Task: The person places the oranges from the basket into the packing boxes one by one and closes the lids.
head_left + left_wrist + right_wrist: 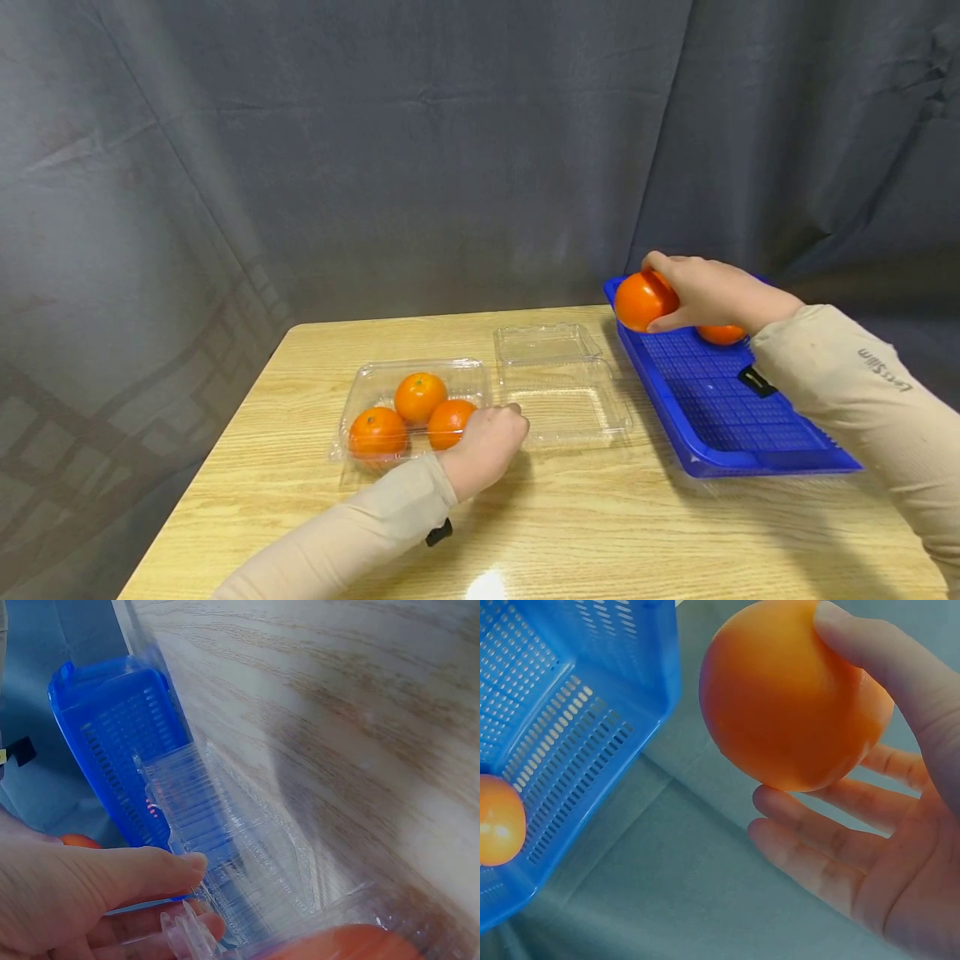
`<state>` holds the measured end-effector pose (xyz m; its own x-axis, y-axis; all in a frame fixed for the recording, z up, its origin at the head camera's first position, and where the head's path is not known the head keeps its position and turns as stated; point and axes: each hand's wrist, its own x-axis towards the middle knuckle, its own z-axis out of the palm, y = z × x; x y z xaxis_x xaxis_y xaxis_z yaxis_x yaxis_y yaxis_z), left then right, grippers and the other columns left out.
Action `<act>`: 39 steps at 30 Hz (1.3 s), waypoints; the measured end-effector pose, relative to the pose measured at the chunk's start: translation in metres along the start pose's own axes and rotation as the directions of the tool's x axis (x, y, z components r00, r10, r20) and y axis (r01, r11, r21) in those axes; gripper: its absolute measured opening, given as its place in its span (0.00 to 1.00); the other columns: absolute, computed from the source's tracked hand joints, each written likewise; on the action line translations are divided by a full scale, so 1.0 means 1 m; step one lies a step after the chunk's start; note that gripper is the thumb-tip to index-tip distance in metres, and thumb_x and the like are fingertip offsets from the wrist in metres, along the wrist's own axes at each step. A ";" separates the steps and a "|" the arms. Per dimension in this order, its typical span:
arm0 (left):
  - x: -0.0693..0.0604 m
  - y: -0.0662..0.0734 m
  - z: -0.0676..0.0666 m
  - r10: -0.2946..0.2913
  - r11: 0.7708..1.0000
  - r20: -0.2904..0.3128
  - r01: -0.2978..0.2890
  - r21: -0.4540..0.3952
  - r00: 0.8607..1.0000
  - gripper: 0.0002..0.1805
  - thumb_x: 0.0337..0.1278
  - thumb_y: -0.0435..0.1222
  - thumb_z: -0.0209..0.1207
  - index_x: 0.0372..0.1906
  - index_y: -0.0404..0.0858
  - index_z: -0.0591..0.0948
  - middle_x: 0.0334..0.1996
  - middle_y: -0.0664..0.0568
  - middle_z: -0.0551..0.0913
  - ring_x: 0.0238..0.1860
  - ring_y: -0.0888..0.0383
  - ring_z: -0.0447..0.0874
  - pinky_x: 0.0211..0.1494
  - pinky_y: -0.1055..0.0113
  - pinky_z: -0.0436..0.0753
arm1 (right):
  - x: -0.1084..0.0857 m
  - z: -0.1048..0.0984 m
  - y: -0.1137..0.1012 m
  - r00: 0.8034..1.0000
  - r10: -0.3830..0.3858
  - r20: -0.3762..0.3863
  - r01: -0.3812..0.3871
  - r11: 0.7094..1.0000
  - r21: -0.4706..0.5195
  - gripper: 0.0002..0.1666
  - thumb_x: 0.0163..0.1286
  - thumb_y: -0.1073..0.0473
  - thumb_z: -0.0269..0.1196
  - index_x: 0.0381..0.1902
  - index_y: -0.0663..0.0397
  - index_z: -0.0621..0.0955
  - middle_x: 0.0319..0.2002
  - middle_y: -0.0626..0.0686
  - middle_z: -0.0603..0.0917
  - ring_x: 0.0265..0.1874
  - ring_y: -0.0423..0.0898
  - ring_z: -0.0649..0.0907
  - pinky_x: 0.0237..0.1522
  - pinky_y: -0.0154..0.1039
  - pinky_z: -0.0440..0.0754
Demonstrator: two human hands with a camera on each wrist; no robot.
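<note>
Hanging behind wood-grain table: grey curtain; right fingers grip orange, left fingers pinch clear box.

Big dark grey cloth behind the far edge of the table, full of folds and lines. Pale blocky shapes low on the cloth, past the left edge. Yellow-brown wood with thin wavy lines, rounded at the far left corner. Small bright shine toward the near edge.
</note>
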<state>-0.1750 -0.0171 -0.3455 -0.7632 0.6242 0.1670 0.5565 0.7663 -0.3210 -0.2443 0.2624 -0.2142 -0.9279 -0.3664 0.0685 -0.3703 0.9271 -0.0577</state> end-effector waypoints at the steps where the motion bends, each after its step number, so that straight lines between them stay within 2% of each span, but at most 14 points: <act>1: 0.000 0.000 0.000 -0.001 1.000 0.001 0.001 -0.001 1.000 0.10 0.36 0.29 0.68 0.26 0.47 0.84 0.22 0.59 0.79 0.23 0.66 0.80 0.24 0.77 0.78 | 0.000 0.000 -0.001 1.000 -0.006 -0.002 0.006 1.000 0.002 0.37 0.49 0.50 0.73 0.52 0.57 0.69 0.41 0.57 0.81 0.33 0.47 0.80 0.42 0.50 0.81; 16: 0.000 0.000 0.002 0.002 0.999 -0.019 -0.001 0.032 1.000 0.10 0.36 0.29 0.69 0.26 0.47 0.84 0.23 0.59 0.80 0.22 0.66 0.80 0.24 0.77 0.78 | 0.001 0.005 -0.026 0.996 -0.090 -0.009 0.090 0.996 -0.011 0.36 0.46 0.53 0.75 0.49 0.56 0.70 0.38 0.55 0.81 0.31 0.47 0.80 0.39 0.47 0.82; 25: 0.000 0.000 0.003 0.007 1.000 -0.023 -0.007 0.025 1.000 0.09 0.36 0.29 0.68 0.27 0.46 0.85 0.24 0.59 0.81 0.23 0.66 0.80 0.24 0.77 0.78 | 0.002 0.011 -0.032 0.980 -0.194 -0.035 0.192 0.981 -0.038 0.36 0.44 0.52 0.75 0.47 0.57 0.70 0.37 0.56 0.82 0.30 0.48 0.80 0.36 0.45 0.82; 39: 0.001 0.001 0.003 0.012 0.999 -0.027 -0.011 0.033 1.000 0.10 0.36 0.29 0.69 0.26 0.47 0.85 0.23 0.59 0.81 0.23 0.66 0.81 0.24 0.77 0.78 | 0.003 0.020 -0.044 0.968 -0.249 -0.039 0.247 0.967 -0.060 0.34 0.42 0.51 0.75 0.43 0.53 0.70 0.32 0.51 0.80 0.27 0.45 0.78 0.31 0.41 0.79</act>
<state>-0.1761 -0.0166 -0.3484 -0.7470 0.6375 0.1885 0.5542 0.7538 -0.3531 -0.2315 0.2186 -0.2311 -0.8041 -0.5824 0.1196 -0.5845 0.8112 0.0206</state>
